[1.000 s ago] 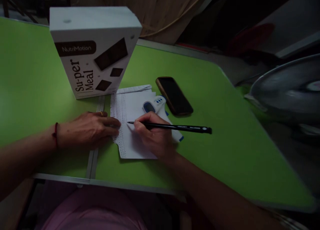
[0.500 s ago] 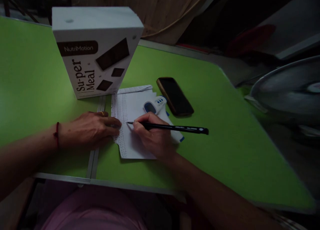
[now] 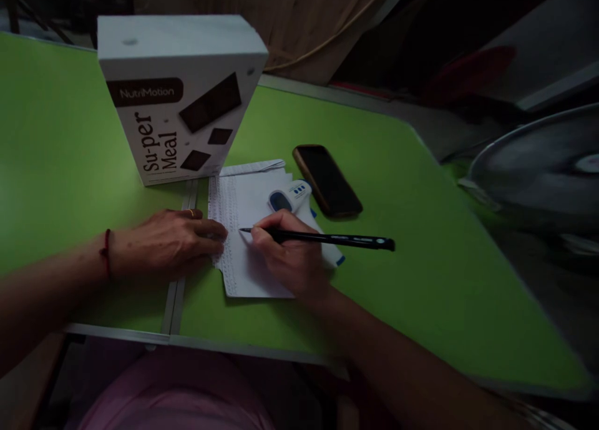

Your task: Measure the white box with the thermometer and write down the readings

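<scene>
A black pen (image 3: 337,238) is pinched in my right hand (image 3: 294,252), its tip at the writing on a white notepad (image 3: 255,277). Rows of small handwriting run down the pad's left side. My left hand (image 3: 180,239) lies flat, fingers stretched, with the fingertips on the pad's left edge. On the pad's right side rests a white and blue infrared thermometer (image 3: 299,196), partly hidden behind my right hand. Just beyond it lies a phone (image 3: 330,180) in a brown case, screen dark.
A white NutriMotion box (image 3: 187,99) stands upright on the green table (image 3: 421,280), behind the notepad. A metal strip (image 3: 175,308) crosses the tabletop near my left hand. Past the table's right edge is a round fan-like object (image 3: 543,161).
My right hand and the pen have shifted very slightly to the right across the pad. My left hand stays in place.
</scene>
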`<state>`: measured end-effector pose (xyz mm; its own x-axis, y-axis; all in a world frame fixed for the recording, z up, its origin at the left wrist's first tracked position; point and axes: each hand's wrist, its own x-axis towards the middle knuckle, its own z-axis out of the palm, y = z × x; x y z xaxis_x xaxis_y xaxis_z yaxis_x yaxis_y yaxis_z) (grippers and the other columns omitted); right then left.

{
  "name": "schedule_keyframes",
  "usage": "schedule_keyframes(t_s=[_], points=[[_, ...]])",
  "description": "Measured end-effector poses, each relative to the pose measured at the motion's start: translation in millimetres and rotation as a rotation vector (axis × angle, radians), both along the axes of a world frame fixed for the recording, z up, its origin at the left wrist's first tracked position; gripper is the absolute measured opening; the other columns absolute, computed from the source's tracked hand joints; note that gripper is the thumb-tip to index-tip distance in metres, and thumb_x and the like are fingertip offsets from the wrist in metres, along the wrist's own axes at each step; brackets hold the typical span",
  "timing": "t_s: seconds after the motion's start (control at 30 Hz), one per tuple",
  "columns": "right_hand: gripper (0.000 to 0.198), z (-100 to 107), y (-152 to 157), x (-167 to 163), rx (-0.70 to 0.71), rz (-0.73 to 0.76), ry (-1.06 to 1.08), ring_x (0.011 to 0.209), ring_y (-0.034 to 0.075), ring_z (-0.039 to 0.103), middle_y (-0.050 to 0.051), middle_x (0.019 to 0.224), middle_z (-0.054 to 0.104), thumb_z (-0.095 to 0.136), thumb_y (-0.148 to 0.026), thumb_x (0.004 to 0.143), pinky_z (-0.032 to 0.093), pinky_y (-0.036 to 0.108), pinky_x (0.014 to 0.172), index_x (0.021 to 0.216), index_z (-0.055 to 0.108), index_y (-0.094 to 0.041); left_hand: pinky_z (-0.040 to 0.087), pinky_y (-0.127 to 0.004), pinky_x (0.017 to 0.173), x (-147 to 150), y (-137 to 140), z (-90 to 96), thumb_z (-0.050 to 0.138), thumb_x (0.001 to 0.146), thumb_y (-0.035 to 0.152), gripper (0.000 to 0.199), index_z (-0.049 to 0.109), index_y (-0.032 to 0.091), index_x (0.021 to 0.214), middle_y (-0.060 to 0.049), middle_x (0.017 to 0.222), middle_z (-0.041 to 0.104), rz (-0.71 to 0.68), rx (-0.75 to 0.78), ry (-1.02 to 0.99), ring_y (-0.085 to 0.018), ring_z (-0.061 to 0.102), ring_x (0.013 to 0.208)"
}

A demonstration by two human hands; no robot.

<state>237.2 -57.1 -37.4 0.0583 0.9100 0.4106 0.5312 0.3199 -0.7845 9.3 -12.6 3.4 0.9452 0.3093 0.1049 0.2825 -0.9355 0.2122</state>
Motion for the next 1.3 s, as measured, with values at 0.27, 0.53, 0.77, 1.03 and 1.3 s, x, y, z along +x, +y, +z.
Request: schedule_keyframes(t_s=[0.27, 0.53, 0.77, 1.03, 1.3], points=[[0.011, 1.0, 0.3, 0.7, -0.037, 0.022, -0.036, 0.052, 0.013, 0.048, -0.004, 0.058, 0.055, 0.059, -0.025, 0.078, 0.043, 0.026, 0.052, 0.068, 0.056, -0.024, 0.055, -0.032, 0.08, -0.2, -0.5, -0.9, 0.058, 0.096, 0.016, 0.02, 0.072, 0.019, 0.11, -0.008, 0.131, 0.068, 0.008, 0.002, -0.002, -0.023, 0.069, 0.1], [0.013, 1.4, 0.2, 4.3, 0.039, 0.055, -0.098, 0.05, 0.012, 0.049, -0.005, 0.057, 0.055, 0.059, -0.02, 0.081, 0.041, 0.025, 0.048, 0.069, 0.055, -0.024, 0.056, -0.033, 0.08, -0.6, -0.4, 1.5, 0.054, 0.098, 0.016, 0.022, 0.072, 0.018, 0.111, -0.009, 0.132, 0.068, 0.002, 0.008, -0.006, -0.024, 0.07, 0.099], [0.024, -3.5, 5.4, 24.7, 0.335, 0.248, -0.565, 0.084, 0.02, 0.066, 0.007, 0.09, 0.068, 0.048, -0.011, 0.097, 0.056, 0.034, 0.075, 0.103, 0.069, -0.021, 0.056, -0.034, 0.086, -0.9, -0.9, 2.3, 0.055, 0.097, 0.014, 0.021, 0.072, 0.016, 0.11, -0.01, 0.13, 0.069, -0.016, 0.02, -0.025, -0.024, 0.07, 0.101], [0.045, -1.5, 5.7, 30.3, 0.411, 0.182, -0.88, 0.085, 0.023, 0.065, 0.014, 0.103, 0.067, 0.04, 0.004, 0.092, 0.054, 0.032, 0.061, 0.118, 0.071, -0.016, 0.056, -0.035, 0.084, -2.6, -0.3, 1.9, 0.057, 0.097, 0.014, 0.021, 0.071, 0.016, 0.111, -0.01, 0.132, 0.068, -0.004, 0.018, -0.012, -0.024, 0.07, 0.099], [0.022, 38.6, -10.5, -1.3, 0.718, 0.269, -0.571, 0.084, 0.022, 0.066, 0.009, 0.091, 0.069, 0.054, -0.011, 0.095, 0.058, 0.034, 0.069, 0.108, 0.069, -0.021, 0.057, -0.035, 0.087, -4.2, -0.3, 1.2, 0.057, 0.096, 0.013, 0.02, 0.071, 0.014, 0.11, -0.013, 0.129, 0.069, -0.012, -0.018, -0.061, -0.024, 0.071, 0.101]])
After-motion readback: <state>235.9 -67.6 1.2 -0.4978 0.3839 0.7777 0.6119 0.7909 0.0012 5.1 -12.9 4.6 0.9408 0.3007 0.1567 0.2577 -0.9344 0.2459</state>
